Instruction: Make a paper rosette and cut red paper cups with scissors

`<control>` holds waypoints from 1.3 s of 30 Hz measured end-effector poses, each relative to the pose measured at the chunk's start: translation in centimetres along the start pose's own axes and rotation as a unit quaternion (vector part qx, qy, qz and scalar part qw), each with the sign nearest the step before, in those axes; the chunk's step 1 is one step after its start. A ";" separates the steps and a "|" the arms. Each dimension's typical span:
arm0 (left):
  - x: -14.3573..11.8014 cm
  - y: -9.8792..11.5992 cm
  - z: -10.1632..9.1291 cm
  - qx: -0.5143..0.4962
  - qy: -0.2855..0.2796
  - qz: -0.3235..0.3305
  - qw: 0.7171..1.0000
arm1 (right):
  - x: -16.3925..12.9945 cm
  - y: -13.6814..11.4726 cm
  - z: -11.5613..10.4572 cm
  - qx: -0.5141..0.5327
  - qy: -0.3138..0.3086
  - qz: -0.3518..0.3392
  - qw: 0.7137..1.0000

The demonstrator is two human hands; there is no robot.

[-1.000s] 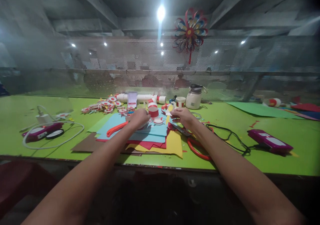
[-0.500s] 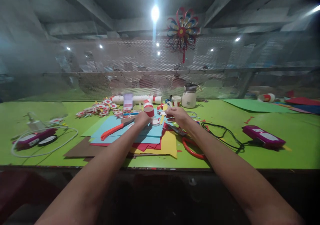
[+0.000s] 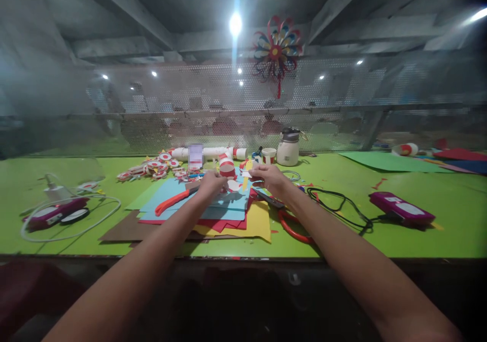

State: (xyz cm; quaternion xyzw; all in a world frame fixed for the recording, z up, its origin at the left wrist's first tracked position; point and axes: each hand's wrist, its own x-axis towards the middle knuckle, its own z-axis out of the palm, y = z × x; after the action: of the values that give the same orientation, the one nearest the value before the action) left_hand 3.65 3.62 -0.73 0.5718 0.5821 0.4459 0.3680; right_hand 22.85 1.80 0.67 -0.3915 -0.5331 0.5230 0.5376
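Observation:
Both my arms reach over a stack of coloured paper sheets (image 3: 228, 212) on the green table (image 3: 380, 230). My left hand (image 3: 211, 182) is curled with its fingertips on a small red and white paper piece (image 3: 233, 184) lying on the blue sheet. My right hand (image 3: 268, 176) pinches a small white paper scrap (image 3: 247, 174) just right of that piece. A red and white paper roll (image 3: 227, 167) stands right behind the two hands. An orange-handled cutter (image 3: 175, 200) lies on the blue sheet, left of my left wrist.
Red-handled scissors (image 3: 292, 225) lie under my right forearm. Magenta devices with cables sit at the right (image 3: 401, 207) and left (image 3: 53, 212). Several red and white paper discs (image 3: 152, 168), a white tube (image 3: 213, 152), a cup (image 3: 269, 155) and a white jar (image 3: 288, 149) line the back, against a mesh screen.
Both hands have drawn closer together over the blue sheet. The right hand has lifted off the table with the white scrap pinched in it. The camera has tilted slightly.

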 end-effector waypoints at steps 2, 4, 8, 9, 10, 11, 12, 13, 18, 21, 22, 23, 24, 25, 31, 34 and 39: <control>-0.4 0.1 0.3 -0.067 -0.016 -0.007 0.998 | -0.1 0.1 0.2 0.003 -0.005 -0.006 1.000; -0.6 0.2 0.8 -0.130 -0.023 -0.008 0.991 | -0.1 0.2 0.4 0.002 0.000 -0.016 1.000; -1.0 0.1 1.7 -0.234 -0.016 -0.006 0.972 | 0.0 0.5 0.4 -0.017 0.024 -0.033 0.999; -1.1 0.1 1.8 -0.254 -0.011 -0.007 0.967 | 0.0 0.6 0.4 -0.024 0.028 -0.036 0.999; -1.2 0.1 1.9 -0.272 -0.006 -0.009 0.962 | 0.0 0.6 0.4 -0.033 0.032 -0.039 0.998; -1.3 0.0 2.0 -0.287 -0.001 -0.010 0.958 | 0.0 0.7 0.5 -0.042 0.034 -0.043 0.998; -1.5 0.0 2.0 -0.299 0.002 -0.011 0.954 | 0.0 0.8 0.6 -0.052 0.035 -0.047 0.997; -1.7 0.1 2.0 -0.309 0.002 -0.011 0.951 | 0.0 0.9 0.8 -0.064 0.034 -0.053 0.996; -2.7 0.2 2.3 -0.338 -0.047 -0.001 0.940 | -0.3 1.2 1.5 -0.136 0.018 -0.102 0.985; -3.3 0.2 2.4 -0.350 -0.080 0.007 0.933 | -0.1 1.5 1.6 -0.184 0.015 -0.140 0.973; -3.4 0.2 2.4 -0.352 -0.087 0.008 0.932 | 0.0 1.6 1.5 -0.198 0.017 -0.150 0.968; -3.5 0.1 2.4 -0.352 -0.091 0.007 0.931 | 0.1 1.8 1.4 -0.211 0.021 -0.160 0.964; -3.6 0.1 2.3 -0.352 -0.092 0.006 0.931 | 0.2 1.9 1.3 -0.222 0.024 -0.167 0.960; -3.7 0.1 2.3 -0.352 -0.092 0.005 0.931 | 0.3 2.0 1.3 -0.231 0.025 -0.173 0.957; -4.1 0.6 2.2 -0.366 -0.103 -0.006 0.925 | 0.5 2.5 1.2 -0.277 0.031 -0.185 0.942; -4.2 0.7 2.3 -0.379 -0.123 -0.005 0.917 | 0.4 2.8 1.5 -0.301 0.042 -0.190 0.934; -4.3 0.6 2.4 -0.393 -0.144 0.010 0.908 | 0.3 3.0 1.8 -0.342 0.086 -0.222 0.909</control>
State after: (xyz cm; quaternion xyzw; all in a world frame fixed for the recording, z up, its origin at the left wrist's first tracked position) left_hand 6.41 -0.45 -1.30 0.4448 0.2950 0.5549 0.6381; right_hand 20.58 2.28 -2.00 -0.4661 -0.7042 0.1402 0.5170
